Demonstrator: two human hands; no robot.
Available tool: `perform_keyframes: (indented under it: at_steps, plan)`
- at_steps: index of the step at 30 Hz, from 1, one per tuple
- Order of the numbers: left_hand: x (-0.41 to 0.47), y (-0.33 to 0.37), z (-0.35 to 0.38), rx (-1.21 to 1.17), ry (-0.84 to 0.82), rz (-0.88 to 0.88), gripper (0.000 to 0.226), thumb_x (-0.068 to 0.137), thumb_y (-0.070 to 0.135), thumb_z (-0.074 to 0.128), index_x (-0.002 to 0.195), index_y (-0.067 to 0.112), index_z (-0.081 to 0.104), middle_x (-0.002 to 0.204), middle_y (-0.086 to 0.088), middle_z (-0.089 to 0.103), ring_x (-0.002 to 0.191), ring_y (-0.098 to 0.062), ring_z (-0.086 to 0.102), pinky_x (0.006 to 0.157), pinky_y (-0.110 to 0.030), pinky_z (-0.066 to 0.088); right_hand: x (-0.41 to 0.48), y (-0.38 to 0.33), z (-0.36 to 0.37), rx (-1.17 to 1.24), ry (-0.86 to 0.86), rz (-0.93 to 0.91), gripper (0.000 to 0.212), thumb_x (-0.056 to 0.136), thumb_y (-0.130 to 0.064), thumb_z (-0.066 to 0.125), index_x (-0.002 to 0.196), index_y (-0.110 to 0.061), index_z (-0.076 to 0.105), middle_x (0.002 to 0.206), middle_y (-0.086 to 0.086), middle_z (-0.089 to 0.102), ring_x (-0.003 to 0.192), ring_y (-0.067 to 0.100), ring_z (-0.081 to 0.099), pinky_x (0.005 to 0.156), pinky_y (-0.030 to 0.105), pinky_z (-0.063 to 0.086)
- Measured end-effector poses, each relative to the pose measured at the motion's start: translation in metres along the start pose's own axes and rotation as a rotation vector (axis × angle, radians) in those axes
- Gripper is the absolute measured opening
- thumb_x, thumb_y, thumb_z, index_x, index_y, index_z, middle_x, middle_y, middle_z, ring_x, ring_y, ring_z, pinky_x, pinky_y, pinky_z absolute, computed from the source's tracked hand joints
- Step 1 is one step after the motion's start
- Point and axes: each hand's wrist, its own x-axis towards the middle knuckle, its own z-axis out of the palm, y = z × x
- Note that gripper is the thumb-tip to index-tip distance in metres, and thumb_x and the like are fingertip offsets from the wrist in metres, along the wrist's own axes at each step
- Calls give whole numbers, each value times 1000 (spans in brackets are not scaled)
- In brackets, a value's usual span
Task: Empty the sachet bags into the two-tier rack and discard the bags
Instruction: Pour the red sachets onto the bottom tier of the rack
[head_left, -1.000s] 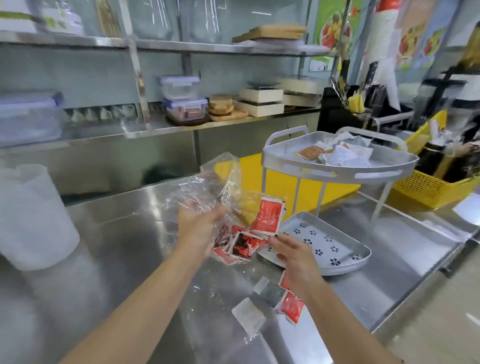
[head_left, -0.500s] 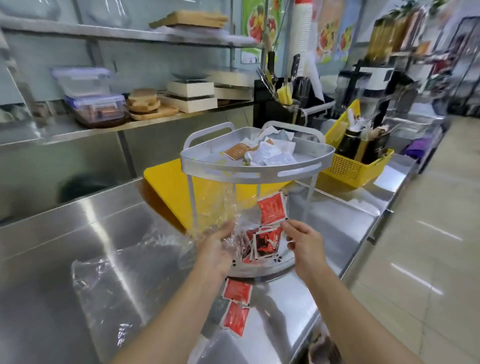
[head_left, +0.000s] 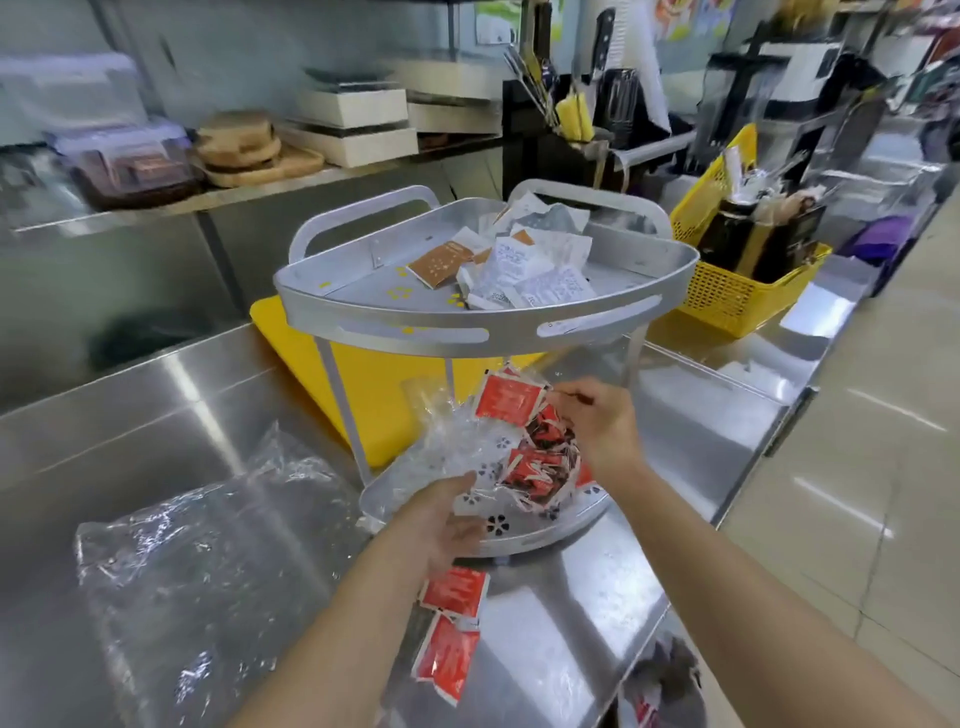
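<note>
1. On the far left the shelf (head_left: 130, 208) is smeared by blur; a lidded box (head_left: 135, 169) holds something dark that cannot be made out, and a stack of wooden boards (head_left: 244, 148) sits beside it.
2. A crumpled clear bag (head_left: 197, 571) lies flat on the steel counter (head_left: 130, 415) at lower left, apart from both hands.
3. The left hand (head_left: 441, 519) has its fingers closed on a second clear bag (head_left: 452, 441), which is tipped over the lower tier; how tightly it grips is partly hidden by the plastic.
4. Two red sachets (head_left: 452, 623) lie on the counter just below that hand, outside the rack.
5. The two-tier rack (head_left: 488, 317) stands on the counter in front of a yellow board (head_left: 384, 395). Its upper tier holds white and brown sachets (head_left: 524, 265); its lower tier (head_left: 524, 535) holds a heap of red sachets (head_left: 535, 457) spilling from the bag's mouth.
6. The right hand (head_left: 602, 421) pinches the bag's edge with narrow fingers beside the heap.
7. At right a yellow basket (head_left: 737, 296) holds dark, blurred items; the bottom edge cuts off a dark bin (head_left: 665, 691).
</note>
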Motion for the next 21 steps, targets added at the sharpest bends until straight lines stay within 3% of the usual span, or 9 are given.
perform_keyframes:
  at_steps: [3,5,7,9,11,14,17,19,21]
  plan:
    - [-24,9,-12,582,2,81,30,86,29,63,96,1,61,73,-11,72,62,-19,68,59,-29,58,13,5,1,-134,-92,-55,9,78,-1,68,86,-2,72,83,5,66,80,22,59,85,39,50]
    - [-30,15,-17,808,75,398,18,88,25,61,75,13,62,53,4,69,50,-9,64,53,-25,53,18,5,-1,-273,-169,-159,9,78,-3,68,86,-4,73,84,4,67,80,19,59,82,35,48]
    - [-34,27,-11,879,267,830,12,87,25,61,75,22,60,65,14,67,64,-7,62,61,-23,48,22,2,-3,-393,-256,-254,8,79,-7,68,84,-6,73,84,1,68,79,16,59,80,32,47]
    - [-35,41,5,905,360,1127,15,85,27,63,99,21,62,92,13,62,89,-11,56,80,-27,44,25,-4,-4,-436,-330,-284,8,79,-9,67,83,-8,74,80,-5,65,77,13,59,79,28,45]
    - [-27,51,20,997,364,1150,43,84,34,64,123,18,54,120,1,57,113,-21,49,99,-38,37,27,-9,-5,-457,-368,-294,7,78,-10,70,83,-8,74,78,-5,64,76,14,59,78,29,45]
    - [-16,59,30,1181,473,1041,60,85,47,57,137,23,40,143,-2,43,131,-27,36,105,-43,27,28,-10,-8,-469,-408,-279,6,74,-9,73,79,-7,74,75,-3,64,73,16,59,75,30,46]
    - [-10,61,27,929,293,934,36,86,40,59,117,22,56,110,2,65,116,-21,54,106,-41,32,28,-7,-16,-415,-417,-186,11,71,-10,76,65,-16,69,68,-7,63,66,12,58,69,25,47]
    - [-10,62,24,744,187,859,17,84,32,64,97,21,62,89,3,68,101,-22,62,94,-39,44,27,-3,-20,-385,-423,-157,15,72,-9,75,64,-18,67,69,-6,62,67,12,58,66,20,48]
    - [-15,62,25,777,196,889,9,84,29,64,75,26,64,79,7,66,91,-22,63,79,-31,44,25,-1,-24,-369,-436,-196,7,75,-5,71,72,-11,70,71,-8,62,70,11,59,66,11,46]
